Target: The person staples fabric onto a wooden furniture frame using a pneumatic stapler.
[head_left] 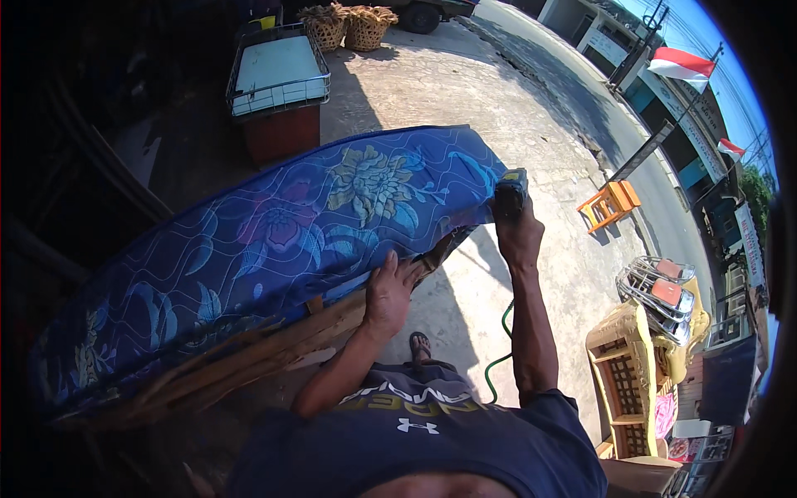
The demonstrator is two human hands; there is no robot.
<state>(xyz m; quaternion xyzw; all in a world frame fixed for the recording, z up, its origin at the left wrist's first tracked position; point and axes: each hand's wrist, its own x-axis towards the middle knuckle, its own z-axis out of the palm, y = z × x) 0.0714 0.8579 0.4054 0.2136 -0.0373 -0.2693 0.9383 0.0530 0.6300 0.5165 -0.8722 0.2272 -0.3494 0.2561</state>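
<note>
A long padded panel (274,224), covered in blue flowered quilted fabric, lies across in front of me, its wooden frame (274,353) bare along the near side. My left hand (390,290) rests on the fabric's near edge, fingers stretched out and holding nothing. At the panel's right end, my right hand (520,232) is closed round a dark staple gun (510,196) with a yellowish top. The gun's nose is at the fabric corner; whether it touches cannot be made out. A green air hose (491,365) hangs beside my right forearm.
Beyond the panel stands a rack with a pale top (278,66), with woven baskets (365,29) behind it. Orange stools (610,206) stand to the right. Nearer are stacked folding chairs (660,290) and a yellow-edged wooden furniture frame (618,373). A road (573,91) runs past the concrete floor.
</note>
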